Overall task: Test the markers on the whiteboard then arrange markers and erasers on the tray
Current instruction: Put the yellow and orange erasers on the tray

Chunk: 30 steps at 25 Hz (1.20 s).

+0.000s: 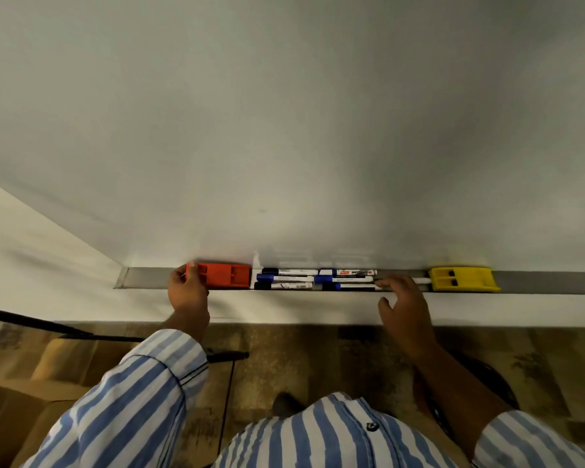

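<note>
The left hand (187, 292) is curled round the left end of the orange eraser (224, 274), fingers (192, 267) pinching it at the top edge, thumb side hidden. The right hand (402, 300) is laid over the tray (547, 282) with fingers spread and relaxed, fingertips touching the right ends of the markers (313, 281); nothing is actually gripped there. The markers are stacked lying flat in two bunches, blue and black caps pointing left, right between the orange eraser and the yellow eraser (463, 279). All of it is sat on the grey tray along the bottom of the whiteboard (284, 130). Striped sleeves (142, 393) are seen below, over patterned floor (318, 359).
</note>
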{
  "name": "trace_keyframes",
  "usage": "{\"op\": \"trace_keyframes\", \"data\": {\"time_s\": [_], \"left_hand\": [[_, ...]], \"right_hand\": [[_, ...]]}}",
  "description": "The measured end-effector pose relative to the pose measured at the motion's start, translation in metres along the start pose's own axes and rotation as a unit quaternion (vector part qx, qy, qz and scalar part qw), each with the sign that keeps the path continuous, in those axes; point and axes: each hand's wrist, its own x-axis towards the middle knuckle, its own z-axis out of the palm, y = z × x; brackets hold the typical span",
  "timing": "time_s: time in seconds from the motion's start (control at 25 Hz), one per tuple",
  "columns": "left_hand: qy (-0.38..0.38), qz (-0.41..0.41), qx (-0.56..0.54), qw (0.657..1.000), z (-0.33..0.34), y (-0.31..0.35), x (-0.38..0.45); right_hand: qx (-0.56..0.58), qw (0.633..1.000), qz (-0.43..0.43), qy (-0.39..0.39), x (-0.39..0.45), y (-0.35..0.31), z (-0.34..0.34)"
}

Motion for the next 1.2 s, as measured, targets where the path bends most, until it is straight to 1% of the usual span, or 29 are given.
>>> {"op": "trace_keyframes", "data": {"time_s": [0.08,0.2,0.28,0.4,0.48,0.6,0.68,0.84,0.96,1.08,1.2], "left_hand": [[-0.006,0.014,0.044,0.999,-0.002,-0.002,0.005],[-0.023,0.056,0.165,0.984,0.001,-0.004,0.003],[-0.021,0.075,0.201,0.977,0.005,-0.005,0.004],[-0.013,0.048,0.175,0.983,0.005,-0.006,0.008],[-0.005,0.047,0.174,0.984,0.003,-0.009,0.009],[-0.002,0.084,0.219,0.972,0.002,-0.013,0.002],[-0.016,0.129,0.256,0.958,0.005,-0.013,-0.011],[-0.075,0.209,0.248,0.943,0.019,-0.015,-0.045],[-0.116,0.252,0.236,0.931,0.034,-0.017,-0.071],[-0.152,0.276,0.24,0.918,0.051,-0.016,-0.096],[-0.187,0.271,0.241,0.913,0.062,-0.015,-0.116]], "right_hand": [[-0.003,1.0,0.014,0.006,-0.001,0.001,-0.001],[-0.005,0.999,0.027,0.016,0.0,0.001,-0.002],[-0.005,0.999,0.028,0.018,0.0,0.001,-0.003],[-0.002,0.999,0.026,0.019,-0.002,0.003,-0.006],[-0.001,0.999,0.028,0.022,-0.002,0.005,-0.008],[0.003,0.999,0.032,0.017,-0.003,0.005,-0.009],[0.009,0.999,0.033,0.018,-0.004,0.004,-0.011],[0.021,0.999,0.045,0.02,-0.006,0.005,-0.014],[0.027,0.998,0.06,0.016,-0.009,0.006,-0.014],[0.024,0.998,0.054,0.013,-0.011,0.005,-0.016],[0.035,0.998,0.046,0.009,-0.011,0.004,-0.019]]}}
